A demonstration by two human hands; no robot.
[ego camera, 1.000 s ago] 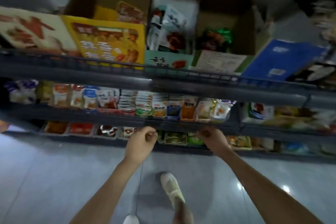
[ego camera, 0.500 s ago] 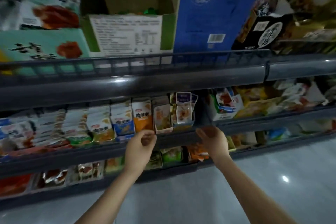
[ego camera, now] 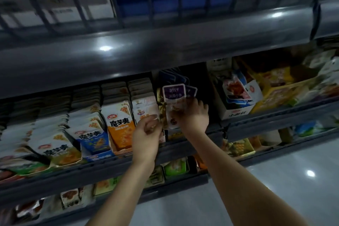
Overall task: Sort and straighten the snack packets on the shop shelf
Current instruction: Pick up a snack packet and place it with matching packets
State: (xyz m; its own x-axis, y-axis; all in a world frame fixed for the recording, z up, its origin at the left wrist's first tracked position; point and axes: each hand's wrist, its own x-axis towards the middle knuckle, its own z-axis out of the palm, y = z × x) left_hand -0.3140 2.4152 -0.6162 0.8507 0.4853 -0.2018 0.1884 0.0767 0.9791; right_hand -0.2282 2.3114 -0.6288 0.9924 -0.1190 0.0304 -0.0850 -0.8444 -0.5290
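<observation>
On the middle shelf [ego camera: 110, 169] stand rows of snack packets. A stack of purple-topped clear packets [ego camera: 173, 95] stands upright at the centre. My right hand [ego camera: 192, 115] grips this stack from its right side. My left hand [ego camera: 146, 134] pinches the lower left edge of the same stack, beside a gold packet [ego camera: 162, 113]. To the left are a white packet row [ego camera: 145, 108], an orange packet row [ego camera: 120, 124] and a blue packet row [ego camera: 93, 139].
The dark upper shelf lip [ego camera: 165, 46] overhangs the packets closely. A white display box [ego camera: 236, 101] and yellow boxes [ego camera: 275, 90] stand to the right. A lower shelf [ego camera: 174, 169] holds green and orange packets. Grey floor [ego camera: 293, 180] lies at the right.
My view has moved closer and to the right along the shelf. Both hands rose from the shelf rail and closed on the purple-topped packets.
</observation>
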